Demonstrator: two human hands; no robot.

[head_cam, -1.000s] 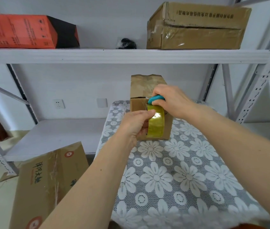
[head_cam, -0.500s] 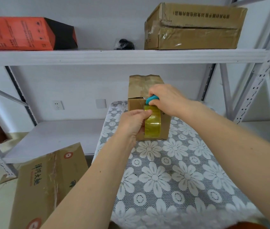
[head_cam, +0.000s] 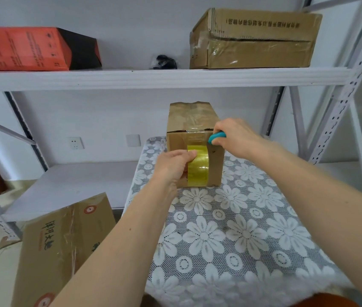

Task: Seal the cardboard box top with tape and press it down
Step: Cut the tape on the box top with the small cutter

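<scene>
Head view: left hand (head_cam: 173, 167) gripping tape roll (head_cam: 197, 166), right hand (head_cam: 235, 135) gripping teal cutter (head_cam: 216, 137) against box (head_cam: 194, 138).

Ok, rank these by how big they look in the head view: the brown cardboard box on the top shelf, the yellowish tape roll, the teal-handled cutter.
1. Brown cardboard box on the top shelf
2. Yellowish tape roll
3. Teal-handled cutter, mostly hidden in the right hand, so its full size is unsure.

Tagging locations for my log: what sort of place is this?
Probably a storeroom or small packing corner: a metal rack with boxes on its shelf, another carton on the floor, and a box being taped on a lace-covered table.
</scene>
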